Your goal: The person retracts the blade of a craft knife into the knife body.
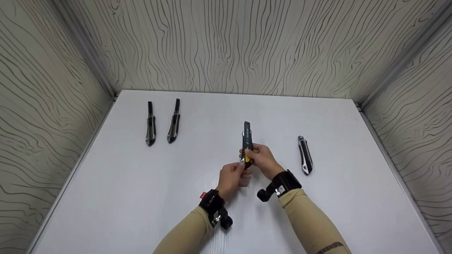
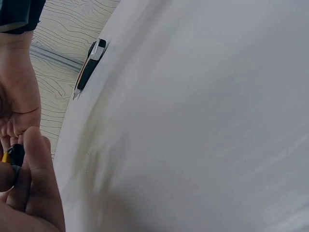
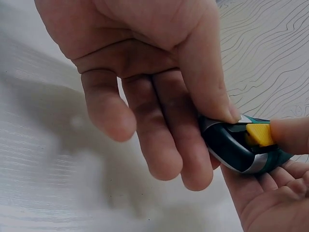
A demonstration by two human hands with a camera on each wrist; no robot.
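Near the table's middle, both hands hold one dark utility knife (image 1: 247, 139) with silver edging and a yellow part. A dark flat piece with pale marking reaches past its silver front end; whether it is blade or case, I cannot tell. My left hand (image 1: 231, 178) pinches the black butt end between thumb and fingers. Higher up, my right hand (image 1: 263, 158) grips the body, its thumb by the yellow piece (image 3: 259, 135). In the right wrist view the left hand's other fingers (image 3: 169, 130) hang below the knife. The left wrist view shows only the butt (image 2: 17, 153) among fingers.
Two utility knives, one far left (image 1: 150, 128) and one beside it (image 1: 173, 127), lie with dark blades extended. Right of the hands lies another knife (image 1: 305, 155) with no long blade showing. The white table (image 1: 116, 197) is enclosed by wood-patterned walls (image 1: 226, 46).
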